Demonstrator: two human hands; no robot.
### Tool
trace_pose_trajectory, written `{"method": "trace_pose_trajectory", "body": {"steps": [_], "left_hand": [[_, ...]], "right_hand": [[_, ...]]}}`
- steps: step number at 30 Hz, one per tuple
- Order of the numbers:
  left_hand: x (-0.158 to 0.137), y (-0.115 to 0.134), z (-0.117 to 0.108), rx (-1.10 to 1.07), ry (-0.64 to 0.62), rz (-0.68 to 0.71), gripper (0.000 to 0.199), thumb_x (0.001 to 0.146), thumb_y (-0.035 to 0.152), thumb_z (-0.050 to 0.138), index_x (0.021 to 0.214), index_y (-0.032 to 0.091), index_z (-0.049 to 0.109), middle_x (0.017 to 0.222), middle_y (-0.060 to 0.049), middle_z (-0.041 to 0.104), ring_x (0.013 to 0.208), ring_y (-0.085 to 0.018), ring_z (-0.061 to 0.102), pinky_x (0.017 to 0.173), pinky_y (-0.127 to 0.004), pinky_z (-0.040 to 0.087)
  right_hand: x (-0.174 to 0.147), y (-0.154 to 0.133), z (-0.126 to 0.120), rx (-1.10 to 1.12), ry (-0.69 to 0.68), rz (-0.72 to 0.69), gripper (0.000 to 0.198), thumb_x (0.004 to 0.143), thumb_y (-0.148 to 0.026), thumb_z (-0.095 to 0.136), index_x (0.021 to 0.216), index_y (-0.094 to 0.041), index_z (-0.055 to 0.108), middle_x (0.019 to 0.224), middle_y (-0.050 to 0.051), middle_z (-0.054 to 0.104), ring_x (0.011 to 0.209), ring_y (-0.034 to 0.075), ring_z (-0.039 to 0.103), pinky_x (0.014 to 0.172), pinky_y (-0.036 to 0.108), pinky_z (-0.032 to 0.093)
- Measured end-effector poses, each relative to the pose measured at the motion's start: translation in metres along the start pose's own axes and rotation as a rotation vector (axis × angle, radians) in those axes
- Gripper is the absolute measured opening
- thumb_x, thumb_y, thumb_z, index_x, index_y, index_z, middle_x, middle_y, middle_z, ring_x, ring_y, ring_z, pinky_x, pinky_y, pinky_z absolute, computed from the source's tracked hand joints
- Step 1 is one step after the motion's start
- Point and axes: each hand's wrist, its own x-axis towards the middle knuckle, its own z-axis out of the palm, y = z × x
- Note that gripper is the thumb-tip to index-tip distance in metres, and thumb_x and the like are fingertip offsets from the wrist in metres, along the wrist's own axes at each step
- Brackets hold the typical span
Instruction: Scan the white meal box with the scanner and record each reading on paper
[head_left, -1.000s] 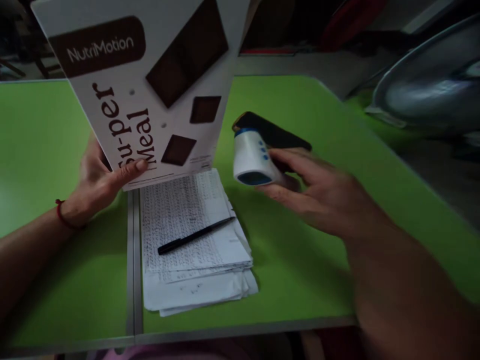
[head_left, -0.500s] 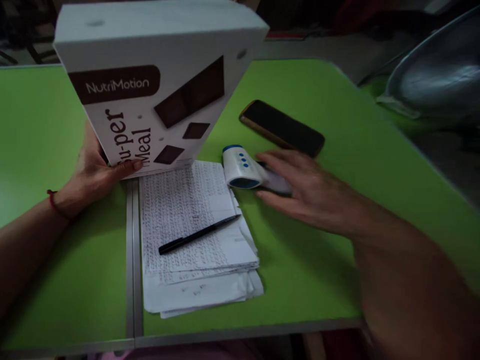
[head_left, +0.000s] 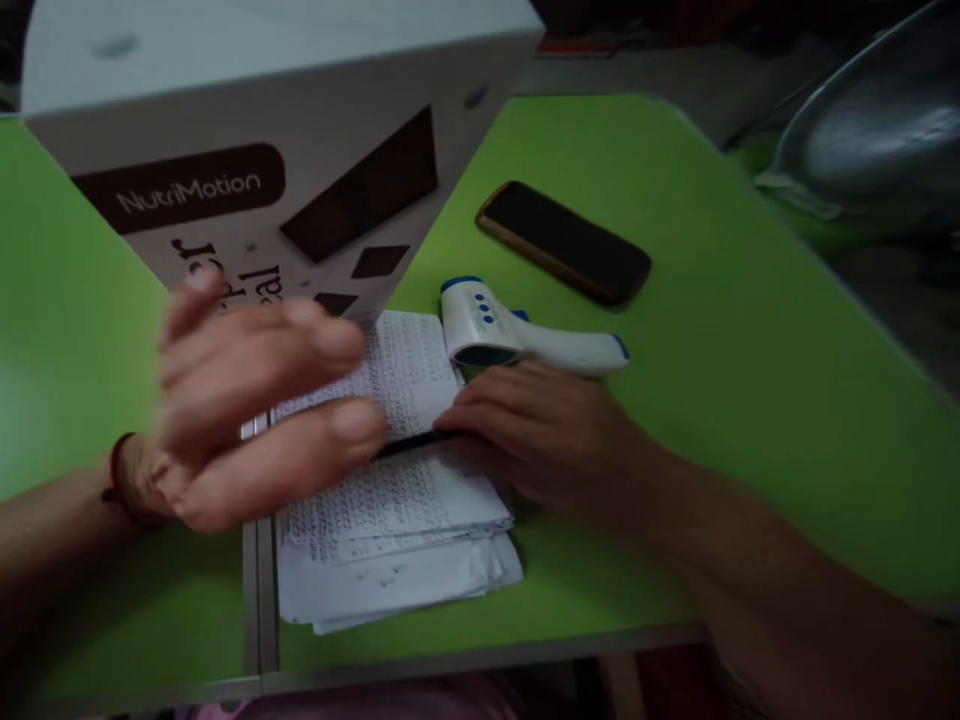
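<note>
My right hand (head_left: 540,430) is over the stack of handwritten papers (head_left: 397,510), its fingers closed on a black pen (head_left: 411,442). Most of the pen's right part is hidden under that hand. Blurred by motion, my left hand (head_left: 262,410) is raised in front of the white NutriMotion box (head_left: 202,130). Its fingers are bent, thumb apart from them, with nothing seen between. The pen's left end passes behind the left thumb. The box stands upright at the papers' far edge. Just beyond my right hand lies a white and blue infrared thermometer (head_left: 525,335).
A dark phone (head_left: 566,240) in a brown case lies farther back on the green table (head_left: 720,330). A metal strip (head_left: 260,590) marks the seam between two table tops. A shiny rounded object (head_left: 877,130) stands past the right edge.
My right hand has let go of the thermometer and moved nearer, onto the pen. My left hand has left the box and moved right and up. The box looks larger and farther left.
</note>
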Motion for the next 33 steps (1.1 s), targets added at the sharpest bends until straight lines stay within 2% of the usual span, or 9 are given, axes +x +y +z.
{"method": "trace_pose_trajectory", "body": {"steps": [1, 3, 6, 8, 10, 13, 20, 29, 33], "left_hand": [[0.001, 0.01, 0.001, 0.001, 0.038, 0.071, 0.046, 0.099, 0.026, 0.067, 0.141, 0.037, 0.05, 0.148, 0.004, 0.055, 0.136, -0.023, 0.054, 0.129, -0.055, 0.028], [0.004, 0.025, 0.002, 0.01, 0.071, 0.197, 0.039, 0.098, 0.021, 0.066, 0.136, 0.022, 0.053, 0.14, -0.007, 0.059, 0.131, -0.024, 0.056, 0.118, -0.046, 0.044], [0.009, 0.035, 0.005, 0.025, -0.113, 0.231, 0.033, 0.107, 0.031, 0.055, 0.129, 0.006, 0.054, 0.135, -0.02, 0.061, 0.131, -0.03, 0.056, 0.107, -0.045, 0.052], [0.008, 0.034, 0.011, 0.028, -0.271, 0.224, 0.042, 0.111, 0.041, 0.045, 0.133, 0.005, 0.053, 0.147, -0.022, 0.056, 0.138, -0.033, 0.051, 0.114, -0.051, 0.047], [0.004, 0.031, 0.017, 0.025, -0.349, 0.245, 0.053, 0.111, 0.049, 0.04, 0.138, 0.005, 0.053, 0.157, -0.021, 0.048, 0.144, -0.035, 0.046, 0.119, -0.055, 0.041], [-0.002, 0.029, 0.024, 0.006, -0.407, 0.246, 0.061, 0.111, 0.055, 0.035, 0.142, 0.006, 0.053, 0.158, -0.02, 0.048, 0.145, -0.035, 0.046, 0.121, -0.055, 0.037], [-0.002, 0.029, 0.023, -0.028, -0.409, 0.238, 0.06, 0.11, 0.054, 0.036, 0.141, 0.006, 0.056, 0.155, -0.019, 0.052, 0.143, -0.036, 0.048, 0.121, -0.055, 0.037], [-0.001, 0.03, 0.023, -0.011, -0.412, 0.242, 0.059, 0.111, 0.053, 0.036, 0.14, 0.006, 0.056, 0.154, -0.02, 0.052, 0.143, -0.037, 0.048, 0.121, -0.055, 0.038], [0.001, 0.03, 0.022, 0.002, -0.413, 0.246, 0.058, 0.111, 0.052, 0.035, 0.14, 0.006, 0.056, 0.154, -0.02, 0.052, 0.142, -0.036, 0.048, 0.12, -0.054, 0.038]], "right_hand": [[-0.001, 0.002, -0.001, 0.02, 0.038, 0.04, 0.006, 0.1, -0.014, 0.06, 0.098, -0.018, 0.064, 0.083, 0.005, 0.071, 0.072, 0.015, 0.065, 0.061, 0.03, 0.051], [-0.003, 0.002, -0.002, 0.076, 0.16, 0.235, 0.001, 0.098, -0.02, 0.064, 0.098, -0.02, 0.065, 0.08, 0.003, 0.071, 0.065, 0.014, 0.065, 0.055, 0.027, 0.051], [0.0, -0.006, 0.001, 0.314, 0.383, 0.642, 0.005, 0.09, -0.017, 0.069, 0.092, -0.022, 0.067, 0.072, -0.001, 0.071, 0.055, 0.012, 0.065, 0.05, 0.024, 0.052], [0.004, -0.013, 0.007, 0.522, 0.434, 0.767, 0.009, 0.083, -0.013, 0.069, 0.085, -0.021, 0.067, 0.069, -0.002, 0.071, 0.053, 0.012, 0.066, 0.049, 0.023, 0.054], [0.009, -0.017, 0.014, 0.58, 0.426, 0.769, 0.01, 0.078, -0.012, 0.068, 0.08, -0.021, 0.067, 0.066, -0.003, 0.07, 0.051, 0.011, 0.064, 0.047, 0.021, 0.052], [0.012, -0.016, 0.022, 0.426, 0.443, 0.695, 0.011, 0.074, -0.011, 0.066, 0.076, -0.021, 0.066, 0.062, -0.005, 0.067, 0.048, 0.009, 0.058, 0.044, 0.019, 0.046], [0.009, -0.01, 0.027, 0.352, 0.428, 0.52, 0.014, 0.08, -0.01, 0.064, 0.075, -0.023, 0.061, 0.064, -0.007, 0.063, 0.052, 0.008, 0.056, 0.05, 0.02, 0.047], [0.009, -0.009, 0.026, 0.273, 0.373, 0.483, 0.015, 0.082, -0.012, 0.063, 0.076, -0.025, 0.061, 0.062, -0.006, 0.062, 0.052, 0.011, 0.057, 0.048, 0.025, 0.047], [0.01, -0.01, 0.024, 0.271, 0.321, 0.548, 0.014, 0.083, -0.016, 0.062, 0.074, -0.027, 0.06, 0.06, -0.005, 0.061, 0.052, 0.014, 0.058, 0.048, 0.028, 0.048]]}}
